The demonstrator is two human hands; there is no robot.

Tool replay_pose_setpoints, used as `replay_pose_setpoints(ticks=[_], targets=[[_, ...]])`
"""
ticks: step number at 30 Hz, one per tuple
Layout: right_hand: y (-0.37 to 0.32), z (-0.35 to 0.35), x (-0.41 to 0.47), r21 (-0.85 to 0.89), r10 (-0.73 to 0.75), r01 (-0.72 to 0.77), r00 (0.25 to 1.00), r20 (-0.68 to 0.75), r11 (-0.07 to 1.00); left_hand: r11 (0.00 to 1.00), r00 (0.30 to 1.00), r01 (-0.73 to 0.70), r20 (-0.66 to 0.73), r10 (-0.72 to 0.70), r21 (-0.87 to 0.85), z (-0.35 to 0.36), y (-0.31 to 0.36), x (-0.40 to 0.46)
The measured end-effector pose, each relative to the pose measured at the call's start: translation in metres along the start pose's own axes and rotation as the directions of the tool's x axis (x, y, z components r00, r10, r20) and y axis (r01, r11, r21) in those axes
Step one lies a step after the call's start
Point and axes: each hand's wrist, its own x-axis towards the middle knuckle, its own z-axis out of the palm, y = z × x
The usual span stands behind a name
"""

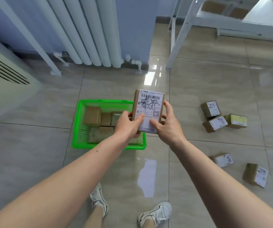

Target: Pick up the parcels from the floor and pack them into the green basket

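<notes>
Nearest the camera, two white sneakers [154, 213] stand on the glossy tiled floor [33, 153], well short of the green basket [78, 129]. Both bare forearms reach forward from there. The left hand [129, 125] and the right hand [168, 124] hold one cardboard parcel [148, 107] between them, above the basket's right edge. The left thumb lies across the white shipping label, and the left fingers [130, 114] are curled round the parcel's left side. The right thumb presses the label's lower part, and the right fingers [167, 104] wrap the right side. The label faces the camera, with a barcode at the top and dark handwriting scrawled over it.

The green basket rests on the floor below and left of the held parcel, and several brown boxes [92, 116] already lie packed inside it, close together.

To the right of the basket, well apart from it, more parcels lie on the floor: a nearer pair [223, 160] and, farther off, a cluster of three [212, 109] touching or nearly touching one another.

Beyond the basket, a white radiator [89, 30] hangs on the blue wall. Left of the basket stands a cream unit with vent slats [4, 69]. Far right of the radiator, a white metal shelf frame [181, 33] carries more brown boxes.
</notes>
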Motion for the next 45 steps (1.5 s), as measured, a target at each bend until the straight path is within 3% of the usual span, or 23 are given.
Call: replay_pose_setpoints(ticks=[10, 16, 20, 24, 30, 33, 39, 45], targets=[[-0.006, 0.177, 0.046, 0.220, 0.191, -0.212, 0.975, 0.113, 0.952, 0.993, 0.984, 0.116, 0.137, -0.118, 0.017, -0.140, -0.057, 0.085], [0.023, 0.238, 0.098, 0.164, 0.216, -0.235, 0.968, 0.124, 0.958, 0.985, 0.985, 0.165, 0.059, -0.163, -0.043, -0.162, -0.106, 0.141], [0.060, 0.278, 0.138, 0.170, 0.266, -0.279, 0.959, 0.094, 0.945, 0.983, 0.994, 0.108, 0.010, -0.111, 0.148, -0.169, -0.138, 0.187], [0.091, 0.309, 0.173, 0.152, 0.295, -0.302, 0.953, 0.066, 0.941, 0.900, 0.999, 0.002, 0.033, -0.019, 0.437, -0.165, -0.171, 0.234], [0.133, 0.344, 0.226, 0.088, 0.308, -0.310, 0.951, 0.042, 0.947, 0.874, 0.998, -0.044, 0.050, 0.022, 0.484, -0.165, -0.217, 0.293], [0.150, 0.361, 0.252, 0.069, 0.296, -0.298, 0.954, 0.047, 0.952, 0.821, 0.994, -0.112, 0.048, 0.102, 0.560, -0.165, -0.231, 0.318], [0.163, 0.387, 0.287, 0.030, 0.315, -0.318, 0.946, 0.075, 0.948, 0.501, 0.965, -0.148, 0.014, 0.261, 0.852, -0.159, -0.248, 0.362], [0.166, 0.400, 0.304, -0.036, 0.322, -0.320, 0.946, 0.042, 0.947, 0.442, 0.959, -0.174, 0.049, 0.280, 0.880, -0.158, -0.264, 0.379]])
